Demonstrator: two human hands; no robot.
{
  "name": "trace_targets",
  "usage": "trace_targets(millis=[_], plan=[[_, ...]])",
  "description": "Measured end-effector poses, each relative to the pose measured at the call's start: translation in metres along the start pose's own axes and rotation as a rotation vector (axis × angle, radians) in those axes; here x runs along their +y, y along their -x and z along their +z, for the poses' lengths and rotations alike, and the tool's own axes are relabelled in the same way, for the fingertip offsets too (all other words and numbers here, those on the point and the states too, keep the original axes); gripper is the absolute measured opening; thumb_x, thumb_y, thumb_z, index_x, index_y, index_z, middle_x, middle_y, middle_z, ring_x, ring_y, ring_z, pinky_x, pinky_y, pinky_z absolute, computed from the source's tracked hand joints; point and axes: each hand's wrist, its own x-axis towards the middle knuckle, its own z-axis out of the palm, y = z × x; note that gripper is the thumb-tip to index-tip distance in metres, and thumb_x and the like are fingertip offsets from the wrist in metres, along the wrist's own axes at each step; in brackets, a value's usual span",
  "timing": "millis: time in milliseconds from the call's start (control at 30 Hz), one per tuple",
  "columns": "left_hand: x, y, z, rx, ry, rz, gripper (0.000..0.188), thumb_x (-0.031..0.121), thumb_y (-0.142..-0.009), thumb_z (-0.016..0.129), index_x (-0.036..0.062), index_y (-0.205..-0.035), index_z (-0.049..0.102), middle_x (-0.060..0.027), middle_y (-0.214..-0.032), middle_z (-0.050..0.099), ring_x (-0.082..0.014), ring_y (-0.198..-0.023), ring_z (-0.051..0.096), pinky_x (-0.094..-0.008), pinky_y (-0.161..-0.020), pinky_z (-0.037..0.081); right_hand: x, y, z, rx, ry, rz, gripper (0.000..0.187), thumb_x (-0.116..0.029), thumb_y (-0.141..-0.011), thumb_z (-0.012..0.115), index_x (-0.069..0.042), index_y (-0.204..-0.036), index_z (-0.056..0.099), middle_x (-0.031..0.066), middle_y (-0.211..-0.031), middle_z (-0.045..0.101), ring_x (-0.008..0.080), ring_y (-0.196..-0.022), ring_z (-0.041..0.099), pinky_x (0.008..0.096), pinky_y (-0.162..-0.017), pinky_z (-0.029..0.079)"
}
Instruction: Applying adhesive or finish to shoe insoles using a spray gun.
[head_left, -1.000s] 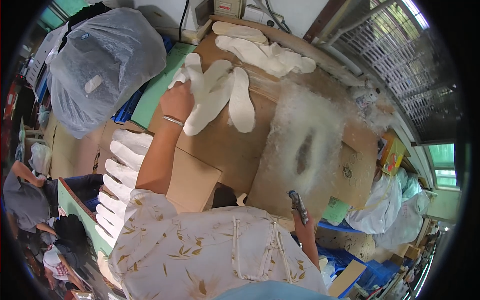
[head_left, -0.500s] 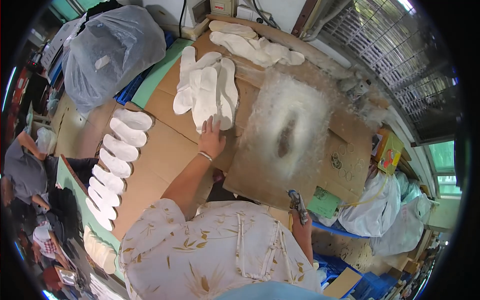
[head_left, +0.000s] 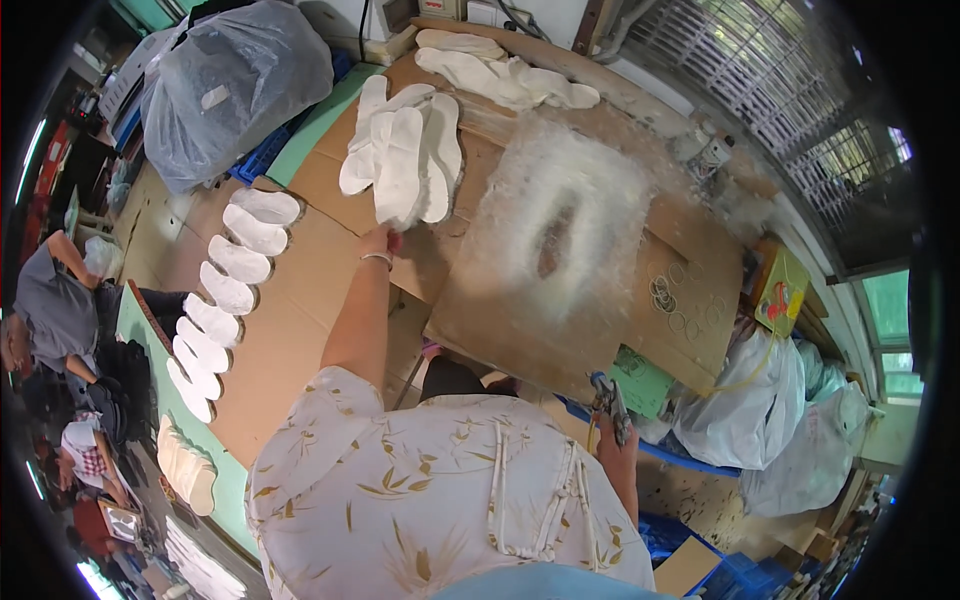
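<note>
A loose pile of white insoles (head_left: pixel 440 160) lies on the cardboard. My left hand (head_left: pixel 380 242) is at the near end of the top insole (head_left: pixel 397 165), its fingers closed on that edge and partly hidden. My right hand (head_left: pixel 620 455) grips a small metal spray gun (head_left: pixel 612 405) with a blue tip, held low by the near edge of a brown board (head_left: pixel 490 340). A crusty white coating (head_left: pixel 598 215) covers the board's middle, around a bare, elongated patch.
Several insoles (head_left: pixel 238 262) stand in an overlapping row at left, with a stack (head_left: pixel 186 468) nearer me. More insoles (head_left: pixel 510 78) lie at the back. Rings (head_left: pixel 683 320) rest on the board's right. Plastic bags (head_left: pixel 745 410) hang beyond it; a large grey bag (head_left: pixel 235 95) sits back left.
My left hand has drawn back from lying flat on the top insole to its near end, fingers now curled. The right hand still holds the spray gun. The view has shifted slightly.
</note>
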Motion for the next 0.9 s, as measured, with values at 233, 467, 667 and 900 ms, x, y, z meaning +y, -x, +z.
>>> trace_targets(millis=[233, 467, 667, 900], plan=[[0.051, 0.056, 0.031, -0.051, -0.187, 0.228, 0.011, 0.004, -0.079, 0.060, 0.0011, -0.088, 0.054, -0.0099, -0.077, 0.059, -0.0216, -0.065, 0.061, -0.0295, -0.054, 0.054, -0.017, 0.017, -0.019, -0.046, 0.013, 0.098, 0.017, -0.012, -0.088, 0.055, 0.000, -0.100, 0.057, -0.0032, -0.075, 0.051, 0.0053, -0.070, 0.042, 0.0219, -0.059, 0.037], [0.093, 0.139, 0.131, -0.406, 0.022, 0.010, 0.010, 0.003, -0.082, 0.053, -0.0043, -0.089, 0.053, -0.0134, -0.081, 0.059, -0.0248, -0.078, 0.061, -0.0311, -0.068, 0.055, -0.007, 0.012, -0.016, -0.008, 0.051, -0.069, 0.018, -0.015, -0.088, 0.056, -0.001, -0.101, 0.057, -0.0054, -0.069, 0.044, 0.0053, -0.064, 0.037, 0.0219, -0.055, 0.034], [0.082, 0.201, 0.231, -0.670, 0.084, 0.047, 0.011, 0.002, -0.083, 0.054, -0.0052, -0.091, 0.054, -0.0145, -0.087, 0.060, -0.0222, -0.081, 0.062, -0.0279, -0.070, 0.054, -0.003, 0.016, -0.010, 0.082, 0.033, -0.115, 0.019, -0.015, -0.088, 0.057, 0.000, -0.101, 0.057, -0.0052, -0.068, 0.045, 0.0048, -0.064, 0.038, 0.0218, -0.055, 0.035], [-0.005, 0.211, 0.236, -0.849, -0.016, -0.130, 0.009, 0.003, -0.086, 0.051, -0.0020, -0.093, 0.054, -0.0108, -0.088, 0.061, -0.0159, -0.074, 0.061, -0.0248, -0.063, 0.053, -0.013, 0.028, -0.006, 0.190, -0.064, -0.054, 0.019, -0.013, -0.087, 0.058, -0.001, -0.103, 0.057, -0.0051, -0.070, 0.046, 0.0039, -0.065, 0.039, 0.0218, -0.056, 0.035]])
